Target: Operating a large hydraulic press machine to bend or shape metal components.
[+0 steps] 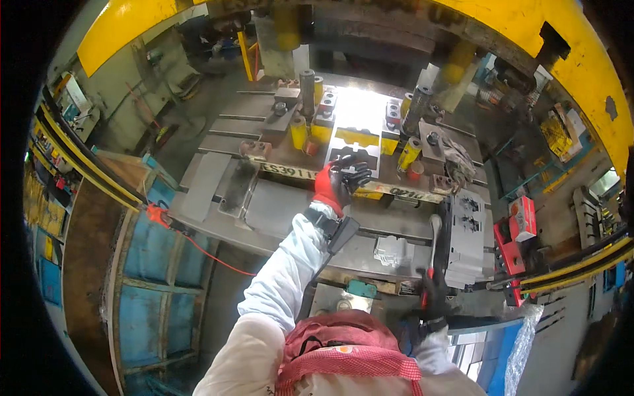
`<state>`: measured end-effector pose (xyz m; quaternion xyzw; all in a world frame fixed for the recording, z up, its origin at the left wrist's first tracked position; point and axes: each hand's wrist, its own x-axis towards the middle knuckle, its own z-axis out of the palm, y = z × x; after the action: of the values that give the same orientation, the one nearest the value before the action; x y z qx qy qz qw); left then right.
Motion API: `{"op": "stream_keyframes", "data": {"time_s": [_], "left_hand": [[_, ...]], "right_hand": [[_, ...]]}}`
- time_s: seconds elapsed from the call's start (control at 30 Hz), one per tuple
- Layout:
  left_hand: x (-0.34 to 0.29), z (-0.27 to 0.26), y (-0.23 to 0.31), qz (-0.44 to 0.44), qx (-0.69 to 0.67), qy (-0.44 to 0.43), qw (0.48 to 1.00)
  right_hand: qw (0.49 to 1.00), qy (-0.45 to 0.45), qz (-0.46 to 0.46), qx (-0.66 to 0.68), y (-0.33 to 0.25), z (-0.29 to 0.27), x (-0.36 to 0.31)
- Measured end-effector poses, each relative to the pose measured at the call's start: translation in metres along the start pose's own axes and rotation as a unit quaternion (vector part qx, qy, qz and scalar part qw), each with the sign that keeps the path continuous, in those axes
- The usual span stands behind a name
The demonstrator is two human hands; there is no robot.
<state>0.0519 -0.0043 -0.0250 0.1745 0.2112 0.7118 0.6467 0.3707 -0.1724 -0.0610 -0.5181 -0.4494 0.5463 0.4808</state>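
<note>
My left hand (340, 181), in a red and black glove, reaches to the front edge of the press die. Its fingers are apart, close to a flat metal sheet (356, 150) with a shaped cutout; whether they touch it I cannot tell. The sheet lies between the die's yellow blocks, and its far part glares white. Lower right, my right hand (432, 294) in a dark glove is closed around a long grey tool (435, 231) with red on its handle. Beside that tool lies a stack of cut metal plates (467, 241).
Guide posts (307, 91) and yellow cylinders (299, 132) stand around the die under the yellow press frame (132, 30). Small cut sheets (394, 251) lie at the table's front. A red box (522, 219) stands right; a blue-panelled crate (162, 290) is at left.
</note>
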Motion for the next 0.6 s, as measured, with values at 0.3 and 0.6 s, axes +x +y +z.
{"op": "stream_keyframes", "data": {"time_s": [0.3,0.6], "left_hand": [[0.0,0.012,0.004,-0.029,0.021,0.068,0.997],[0.008,0.002,0.002,-0.054,-0.036,0.063,0.996]], "right_hand": [[0.988,0.019,0.136,0.077,0.074,-0.052,-0.055],[0.988,0.031,0.153,0.006,0.058,-0.047,-0.055]]}}
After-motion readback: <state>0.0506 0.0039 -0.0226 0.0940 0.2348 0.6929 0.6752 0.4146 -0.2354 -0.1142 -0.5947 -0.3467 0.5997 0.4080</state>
